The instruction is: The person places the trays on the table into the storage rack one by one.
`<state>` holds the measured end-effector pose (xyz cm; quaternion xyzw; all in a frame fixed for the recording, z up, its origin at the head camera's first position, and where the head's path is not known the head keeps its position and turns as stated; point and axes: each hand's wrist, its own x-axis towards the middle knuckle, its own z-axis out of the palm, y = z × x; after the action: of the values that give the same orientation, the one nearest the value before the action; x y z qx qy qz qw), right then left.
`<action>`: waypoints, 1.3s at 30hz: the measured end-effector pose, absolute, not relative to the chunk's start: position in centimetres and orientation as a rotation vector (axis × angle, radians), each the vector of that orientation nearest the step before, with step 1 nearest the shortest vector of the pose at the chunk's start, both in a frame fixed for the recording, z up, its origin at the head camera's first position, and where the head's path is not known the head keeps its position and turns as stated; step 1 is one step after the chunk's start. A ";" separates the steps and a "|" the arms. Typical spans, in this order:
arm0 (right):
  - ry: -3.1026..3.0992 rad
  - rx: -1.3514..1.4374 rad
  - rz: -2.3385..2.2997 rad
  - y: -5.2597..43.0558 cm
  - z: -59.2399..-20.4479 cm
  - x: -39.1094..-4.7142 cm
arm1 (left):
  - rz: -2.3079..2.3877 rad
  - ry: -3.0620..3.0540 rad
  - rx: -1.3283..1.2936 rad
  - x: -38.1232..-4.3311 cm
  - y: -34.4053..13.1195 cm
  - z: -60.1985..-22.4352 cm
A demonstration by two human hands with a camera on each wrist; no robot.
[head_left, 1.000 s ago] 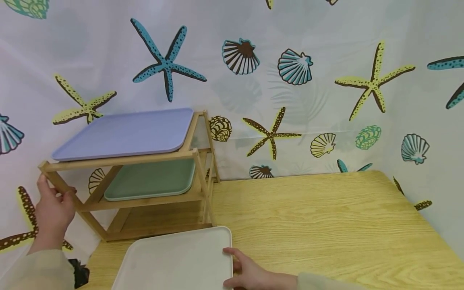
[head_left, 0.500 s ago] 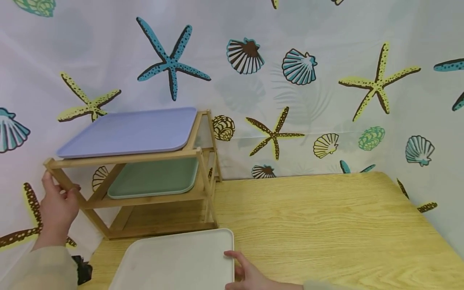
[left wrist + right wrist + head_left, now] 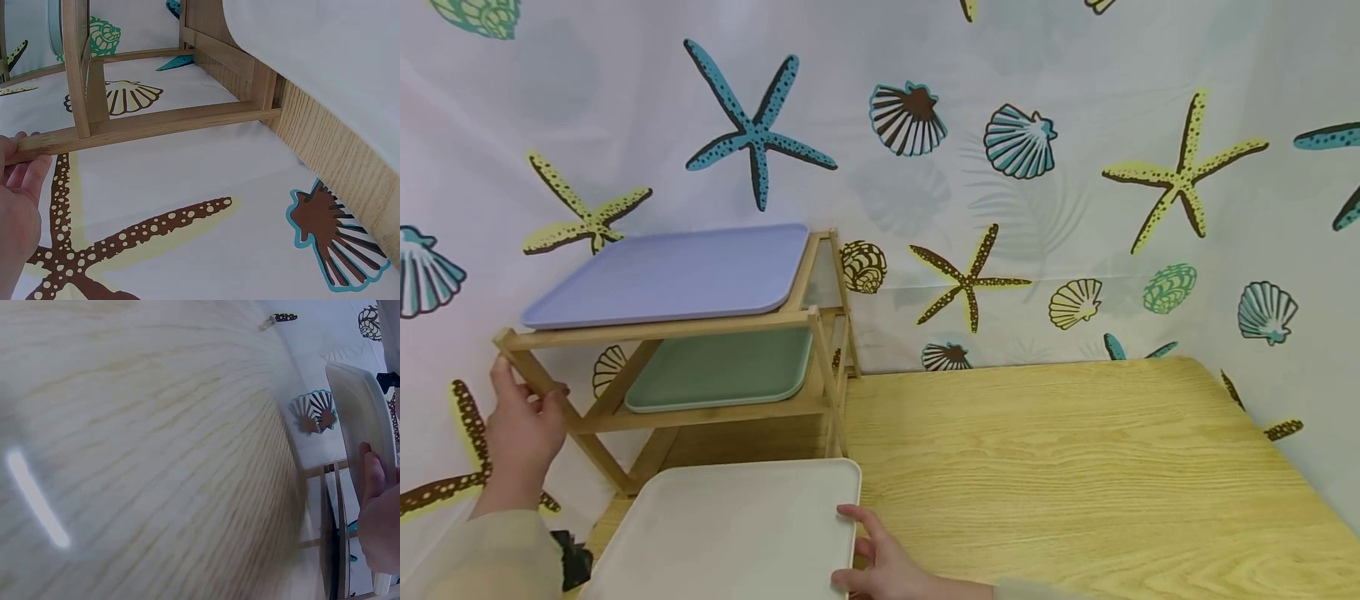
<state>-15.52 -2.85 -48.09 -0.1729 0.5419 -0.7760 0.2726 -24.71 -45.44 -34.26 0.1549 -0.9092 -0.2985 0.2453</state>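
Observation:
A three-tier wooden rack stands at the left of the table. My left hand grips its front left post, fingers and thumb wrapped round the wood, as the left wrist view also shows. In front of the bottom tier is a white tray, its far edge overlapping the rack's lower front rail in the head view. My right hand holds this tray by its right edge, fingertips over the rim; in the right wrist view the tray appears tilted. A lavender tray lies on the top tier, and a green tray on the middle one.
The wood-grain table extends to the right of the rack. Behind and at both sides hangs a white curtain printed with starfish and shells. A small black object shows beside the left sleeve.
The white tray and my right hand have moved left and slightly towards the rack, so the tray now covers its lower front rail. My left hand keeps its grip on the post.

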 end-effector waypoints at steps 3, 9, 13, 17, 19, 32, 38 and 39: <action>1.484 -0.403 -2.111 -4.1 -48.1 -15.7 | -0.824 -2.490 0.432 -24.6 -45.5 -34.2; 1.538 -0.305 -2.153 -6.5 -48.6 -16.4 | -0.809 -2.481 0.412 -24.7 -45.4 -34.1; 1.571 -0.238 -2.188 -7.8 -49.0 -17.1 | -0.793 -2.484 0.398 -24.7 -45.3 -34.3; 1.595 -0.256 -2.242 -8.6 -49.7 -18.1 | -0.782 -2.485 0.389 -24.8 -45.3 -34.5; 1.618 -0.269 -2.262 -8.9 -50.1 -18.7 | -0.792 -2.484 0.390 -24.8 -45.3 -34.5; 2.008 -0.396 -1.992 -9.4 -49.6 -21.0 | -0.813 -2.479 0.417 -24.8 -45.2 -34.3; 2.218 -0.528 -1.704 -9.0 -49.5 -20.6 | -0.815 -2.473 0.435 -24.8 -45.5 -34.4; 2.217 -0.547 -1.692 -9.0 -49.5 -20.6 | -0.820 -2.474 0.441 -24.8 -45.6 -34.4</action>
<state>-20.59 -8.98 -49.46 -0.1904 0.7713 -0.5887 0.1494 -24.75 -45.59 -34.37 0.1618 -0.9069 -0.3008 0.2467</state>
